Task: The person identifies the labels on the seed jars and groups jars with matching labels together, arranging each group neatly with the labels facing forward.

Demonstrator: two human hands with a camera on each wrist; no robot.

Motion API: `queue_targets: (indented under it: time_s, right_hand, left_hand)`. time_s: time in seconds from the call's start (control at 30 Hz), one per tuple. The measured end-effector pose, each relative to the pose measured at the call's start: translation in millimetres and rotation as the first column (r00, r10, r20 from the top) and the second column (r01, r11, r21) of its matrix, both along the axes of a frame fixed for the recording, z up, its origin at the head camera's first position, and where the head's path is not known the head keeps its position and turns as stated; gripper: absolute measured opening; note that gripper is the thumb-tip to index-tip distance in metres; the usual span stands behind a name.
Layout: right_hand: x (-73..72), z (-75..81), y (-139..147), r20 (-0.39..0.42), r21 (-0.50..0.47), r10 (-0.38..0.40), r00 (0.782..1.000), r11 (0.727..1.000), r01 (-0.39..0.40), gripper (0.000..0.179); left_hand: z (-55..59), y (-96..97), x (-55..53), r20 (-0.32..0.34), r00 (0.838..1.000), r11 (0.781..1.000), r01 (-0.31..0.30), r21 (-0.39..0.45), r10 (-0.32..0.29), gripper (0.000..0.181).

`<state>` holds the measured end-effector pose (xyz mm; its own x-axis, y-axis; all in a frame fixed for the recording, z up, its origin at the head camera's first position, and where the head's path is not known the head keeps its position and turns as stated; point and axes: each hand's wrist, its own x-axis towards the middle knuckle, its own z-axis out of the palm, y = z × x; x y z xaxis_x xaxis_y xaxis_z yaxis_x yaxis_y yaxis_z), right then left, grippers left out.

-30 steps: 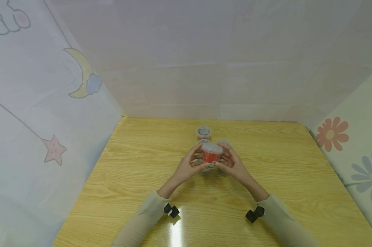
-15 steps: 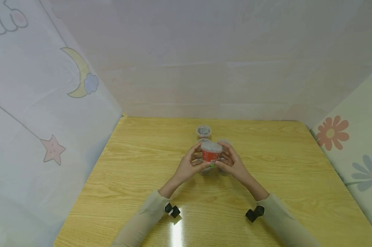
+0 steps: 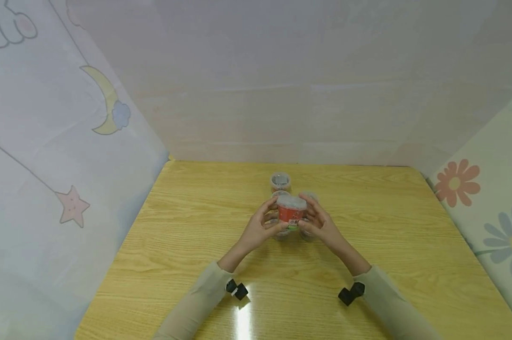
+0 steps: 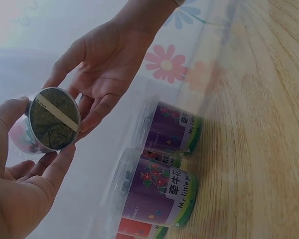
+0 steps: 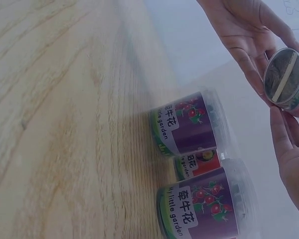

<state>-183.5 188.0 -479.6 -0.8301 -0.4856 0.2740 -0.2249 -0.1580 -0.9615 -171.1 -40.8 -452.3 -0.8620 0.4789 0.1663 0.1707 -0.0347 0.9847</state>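
Both hands hold a small planting-kit cup [image 3: 290,213] with a red label and a clear lid, raised above the table. My left hand [image 3: 259,231] grips its left side and my right hand [image 3: 324,230] its right side, thumbs toward me near the base. From below, in the left wrist view, the cup's clear bottom [image 4: 55,119] shows dark, soil-like filling and a pale flat strip across it. Behind and below the hands stand more such cups, including a purple cup [image 4: 159,191] lettered "My little garden" and another purple cup [image 5: 184,124].
A lidded cup [image 3: 280,181] stands farthest back on the wooden table [image 3: 188,226], in line with others partly hidden by the hands. A red-labelled cup [image 5: 197,163] shows between the purple ones. Printed walls [image 3: 256,118] enclose the back and sides.
The held cup has turned between the fingers, bringing a white label patch with dark characters round to the front. Both hands stay almost in place.
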Motion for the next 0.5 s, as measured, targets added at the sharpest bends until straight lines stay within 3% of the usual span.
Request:
queue_targets:
  time_s: [0.3,0.5]
  right_hand:
    - [-0.8,-0.4,-1.8,-0.034,-0.018,-0.047,0.998,0.999,0.046,0.065]
    - [-0.8,-3.4,-4.2,-0.034,-0.009,-0.073,0.997,0.997,0.073,0.066]
  left_hand:
    - [4.4,-0.8,0.8,-0.071,0.997,0.998,-0.042,-0.041,0.039,0.071]
    - [3.0,-0.1,2.0,-0.057,0.997,0.998,-0.053,-0.032,0.051,0.072]
